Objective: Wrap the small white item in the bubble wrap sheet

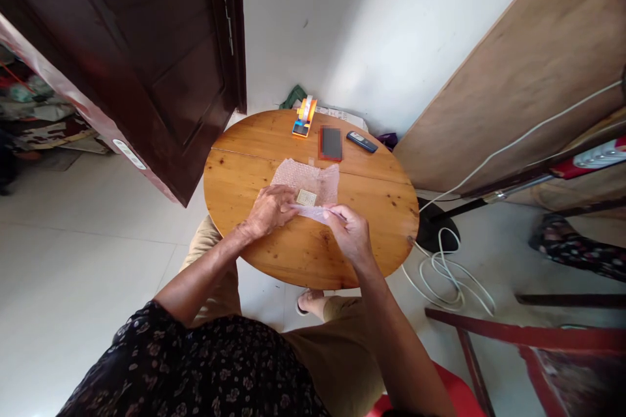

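Observation:
A pinkish sheet of bubble wrap (313, 176) lies on the round wooden table (235, 199), its near edge lifted and folded. On the sheet rests a small pale flat piece (306, 197) with fine printing, whose kind I cannot make out. My left hand (271, 210) is curled at the left end of the folded edge, fingers closed on the wrap. At the right end, my right hand (349, 229) pinches the same edge between thumb and fingers. The flat piece sits just beyond the fold, between both hands.
Toward the table's back stand an orange tape dispenser (304, 118), a dark rectangular item with a red edge (331, 143), partly blurred, and a dark handheld device (362, 141). A dark door (161, 45) is at left. White cable (443, 273) coils on the floor at right, near a red chair (518, 332).

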The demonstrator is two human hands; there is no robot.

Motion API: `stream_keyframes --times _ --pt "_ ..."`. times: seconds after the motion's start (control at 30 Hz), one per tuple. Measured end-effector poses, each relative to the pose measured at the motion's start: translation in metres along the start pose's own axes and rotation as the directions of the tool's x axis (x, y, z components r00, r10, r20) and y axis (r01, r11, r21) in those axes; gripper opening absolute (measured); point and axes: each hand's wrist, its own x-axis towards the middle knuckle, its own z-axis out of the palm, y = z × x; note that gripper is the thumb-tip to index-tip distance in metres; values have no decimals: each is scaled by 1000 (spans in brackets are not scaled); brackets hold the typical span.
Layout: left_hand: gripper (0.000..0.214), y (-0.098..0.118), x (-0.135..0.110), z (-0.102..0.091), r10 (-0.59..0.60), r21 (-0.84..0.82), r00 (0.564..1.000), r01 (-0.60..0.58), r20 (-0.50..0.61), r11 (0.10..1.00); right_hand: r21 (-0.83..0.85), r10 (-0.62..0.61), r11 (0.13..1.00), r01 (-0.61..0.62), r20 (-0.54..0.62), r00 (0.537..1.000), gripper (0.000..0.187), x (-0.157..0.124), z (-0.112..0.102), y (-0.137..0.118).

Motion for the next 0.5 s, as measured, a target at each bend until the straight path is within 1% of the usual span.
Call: stream_keyframes --times 0.1,0.2,0.27,0.33,0.43,0.5 --pt "4 -1 22 2 -75 -160 997 78 24 984 -28 76 997 -77 -31 997 31 18 -3 6" --pt "7 0 36 8 -212 -279 975 222 68 934 -174 100 980 -97 8 995 32 32 -9 8" --pt "7 2 40 13 -282 -355 954 299 101 886 -267 101 960 -86 46 994 31 38 -13 7" --pt "11 2 40 18 -321 -437 940 339 117 833 -308 104 948 -77 71 992 29 41 -16 7" --pt "12 0 38 24 -355 -538 927 364 125 760 -298 126 950 -97 82 989 29 42 -16 10" --pt "11 -2 38 27 -360 -570 923 370 137 733 -279 143 953 -119 65 988 30 41 -12 15"
